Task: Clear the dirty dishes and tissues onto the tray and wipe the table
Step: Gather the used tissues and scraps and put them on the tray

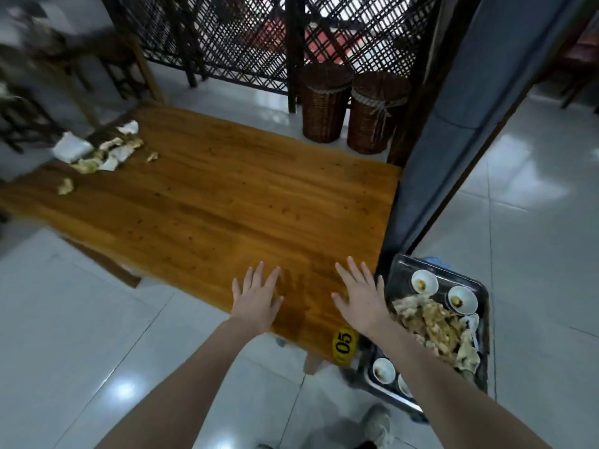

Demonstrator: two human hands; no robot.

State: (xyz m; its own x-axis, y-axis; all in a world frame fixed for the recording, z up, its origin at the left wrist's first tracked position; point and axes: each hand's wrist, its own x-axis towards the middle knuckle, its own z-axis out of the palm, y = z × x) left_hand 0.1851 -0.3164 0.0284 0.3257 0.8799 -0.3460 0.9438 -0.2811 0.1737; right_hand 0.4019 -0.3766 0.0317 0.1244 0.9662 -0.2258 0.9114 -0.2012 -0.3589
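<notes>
— At the near edge of the table: left hand and right hand, both flat, fingers spread, gripping nothing.
— And the leftover tissues?
— Far-left corner of the table, heaped along that edge beside a blurred white object; well apart from both hands.
— Nearer hand?
— Left, by the look of it. Probably calls for a long reach forward and leftward.
— Tray?
— Off the table's near-right corner, just beside the right hand, already loaded with bowls.

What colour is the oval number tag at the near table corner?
The tag is yellow with black digits "05"; the head view shows it.
</notes>
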